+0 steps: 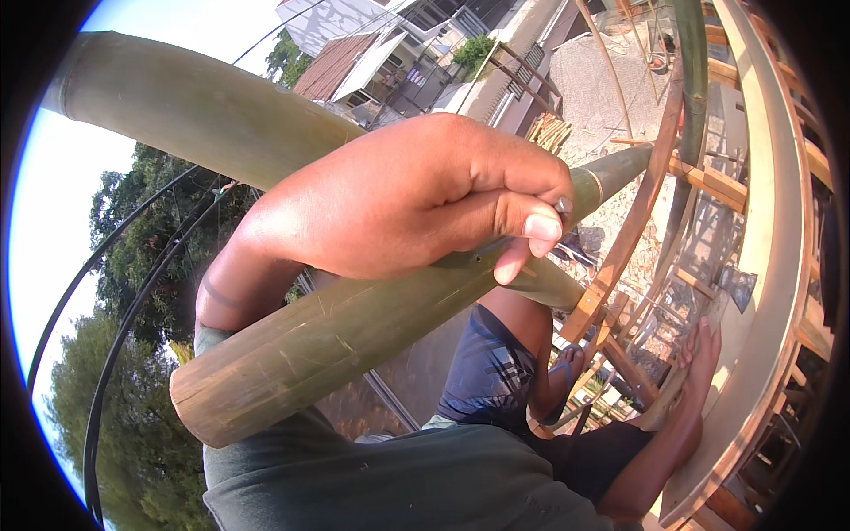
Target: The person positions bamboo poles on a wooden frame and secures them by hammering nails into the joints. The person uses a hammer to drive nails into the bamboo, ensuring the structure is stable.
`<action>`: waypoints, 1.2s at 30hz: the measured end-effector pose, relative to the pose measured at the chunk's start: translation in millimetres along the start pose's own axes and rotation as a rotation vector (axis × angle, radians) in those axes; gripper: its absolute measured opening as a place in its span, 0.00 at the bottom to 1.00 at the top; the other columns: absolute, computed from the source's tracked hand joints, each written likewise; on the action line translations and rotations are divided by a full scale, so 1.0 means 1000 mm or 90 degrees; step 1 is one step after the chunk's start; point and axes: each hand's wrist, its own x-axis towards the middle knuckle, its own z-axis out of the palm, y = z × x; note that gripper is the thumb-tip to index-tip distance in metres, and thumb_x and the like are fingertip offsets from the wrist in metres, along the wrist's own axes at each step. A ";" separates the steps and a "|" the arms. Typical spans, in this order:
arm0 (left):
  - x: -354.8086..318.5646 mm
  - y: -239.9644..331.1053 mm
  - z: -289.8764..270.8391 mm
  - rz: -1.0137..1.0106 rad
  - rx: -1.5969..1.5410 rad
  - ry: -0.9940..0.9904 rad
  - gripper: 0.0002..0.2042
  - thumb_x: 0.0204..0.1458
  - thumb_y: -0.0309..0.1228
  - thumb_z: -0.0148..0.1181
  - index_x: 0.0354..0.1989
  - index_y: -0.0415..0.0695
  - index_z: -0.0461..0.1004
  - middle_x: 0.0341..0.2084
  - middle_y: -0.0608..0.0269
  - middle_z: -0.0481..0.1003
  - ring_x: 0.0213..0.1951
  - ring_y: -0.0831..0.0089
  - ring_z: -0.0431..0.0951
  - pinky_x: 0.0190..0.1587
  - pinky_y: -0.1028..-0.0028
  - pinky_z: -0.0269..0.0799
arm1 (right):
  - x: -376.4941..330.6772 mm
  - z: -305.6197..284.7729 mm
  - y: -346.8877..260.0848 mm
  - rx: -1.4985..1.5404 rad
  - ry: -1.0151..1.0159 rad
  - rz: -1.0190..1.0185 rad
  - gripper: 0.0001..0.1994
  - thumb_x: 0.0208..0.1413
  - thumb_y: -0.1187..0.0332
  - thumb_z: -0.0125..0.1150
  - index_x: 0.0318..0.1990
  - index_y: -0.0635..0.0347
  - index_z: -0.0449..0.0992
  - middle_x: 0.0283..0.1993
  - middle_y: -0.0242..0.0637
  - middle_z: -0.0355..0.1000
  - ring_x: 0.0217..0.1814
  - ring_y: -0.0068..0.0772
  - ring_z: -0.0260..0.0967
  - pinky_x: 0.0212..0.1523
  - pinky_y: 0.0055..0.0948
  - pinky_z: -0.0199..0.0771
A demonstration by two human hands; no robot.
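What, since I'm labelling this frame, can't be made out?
All in the head view:
Most of the small grey thing: covered by the left hand.
A stretch of the upper bamboo: behind that hand.
The pale beam's upper end: cut off by the top edge.

Could not identify the tiny metallic piece pinched in the left hand, too small to tell; lost part of the upper bamboo pole behind that hand and part of the hatchet behind the right hand; found the green shirt cut off below
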 end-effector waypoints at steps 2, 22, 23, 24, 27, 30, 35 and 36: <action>0.000 0.009 -0.002 -0.050 -0.004 -0.034 0.12 0.69 0.35 0.55 0.39 0.39 0.77 0.27 0.69 0.78 0.29 0.82 0.74 0.32 0.77 0.65 | -0.003 0.004 -0.005 0.005 -0.001 0.002 0.10 0.71 0.58 0.55 0.42 0.50 0.65 0.24 0.24 0.58 0.16 0.12 0.52 0.14 0.17 0.51; 0.014 0.001 0.005 0.073 0.217 -0.138 0.05 0.60 0.24 0.62 0.42 0.38 0.77 0.26 0.58 0.79 0.30 0.63 0.81 0.36 0.67 0.75 | -0.001 0.005 -0.008 -0.022 -0.009 -0.038 0.09 0.72 0.60 0.54 0.44 0.54 0.65 0.23 0.27 0.60 0.14 0.15 0.53 0.13 0.19 0.54; 0.015 -0.001 0.006 0.096 0.246 -0.151 0.05 0.58 0.22 0.62 0.41 0.38 0.77 0.27 0.56 0.79 0.31 0.60 0.82 0.36 0.66 0.75 | -0.003 0.005 -0.008 -0.029 -0.002 -0.036 0.10 0.72 0.60 0.54 0.45 0.54 0.65 0.24 0.27 0.60 0.15 0.15 0.53 0.13 0.20 0.54; 0.017 -0.002 0.007 0.109 0.266 -0.162 0.06 0.56 0.21 0.63 0.41 0.38 0.77 0.27 0.55 0.80 0.32 0.57 0.82 0.36 0.64 0.75 | -0.003 0.006 -0.007 -0.040 0.001 -0.047 0.10 0.72 0.59 0.54 0.46 0.55 0.65 0.24 0.27 0.61 0.15 0.15 0.53 0.14 0.20 0.55; 0.024 -0.003 0.011 0.139 0.302 -0.188 0.07 0.52 0.19 0.64 0.39 0.39 0.76 0.28 0.51 0.80 0.34 0.49 0.81 0.36 0.60 0.75 | -0.017 0.015 -0.015 -0.003 -0.012 -0.112 0.13 0.73 0.58 0.52 0.50 0.58 0.65 0.25 0.29 0.62 0.15 0.17 0.54 0.15 0.21 0.56; 0.012 0.002 0.012 0.125 0.320 -0.182 0.06 0.51 0.19 0.64 0.37 0.38 0.75 0.27 0.50 0.78 0.35 0.46 0.80 0.36 0.58 0.74 | -0.084 0.088 -0.050 0.143 -0.141 -0.258 0.16 0.73 0.55 0.50 0.51 0.60 0.64 0.26 0.33 0.63 0.17 0.19 0.56 0.17 0.21 0.58; 0.019 0.001 0.014 0.142 0.315 -0.193 0.05 0.50 0.19 0.64 0.34 0.37 0.74 0.27 0.50 0.77 0.35 0.47 0.79 0.37 0.57 0.71 | -0.166 0.151 -0.069 -0.011 -0.280 -0.398 0.21 0.69 0.55 0.58 0.52 0.66 0.63 0.32 0.36 0.69 0.29 0.20 0.63 0.32 0.25 0.68; 0.020 0.003 0.013 0.145 0.327 -0.194 0.05 0.50 0.19 0.63 0.34 0.37 0.74 0.27 0.50 0.77 0.34 0.47 0.78 0.37 0.57 0.71 | -0.168 0.151 -0.069 -0.106 -0.292 -0.383 0.23 0.68 0.52 0.61 0.54 0.63 0.63 0.29 0.34 0.65 0.23 0.19 0.58 0.25 0.20 0.61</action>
